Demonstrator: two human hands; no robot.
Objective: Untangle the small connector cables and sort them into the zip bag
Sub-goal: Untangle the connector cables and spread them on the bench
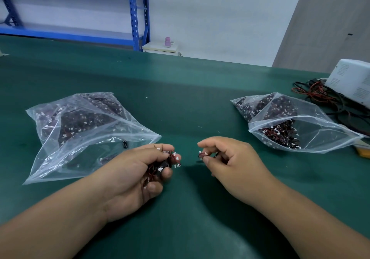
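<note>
Connector cable (202, 154) pinched in your right hand (230, 158), lying roughly left-right, white plug leftward. Your left hand (136, 170) clutches tangled cables (168, 161). Open zip bag (300, 126) lies right.

Left hand (128, 170) bare, right hand (234, 164) bare, forearms uncovered, no sleeves/gloves

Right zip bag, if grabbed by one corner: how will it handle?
The right bag is thin crinkled film, so it will likely sag and fold. Its mouth gapes toward the hands, so cables could spill if tipped. Probably light, sliding easily on the mat.
</note>
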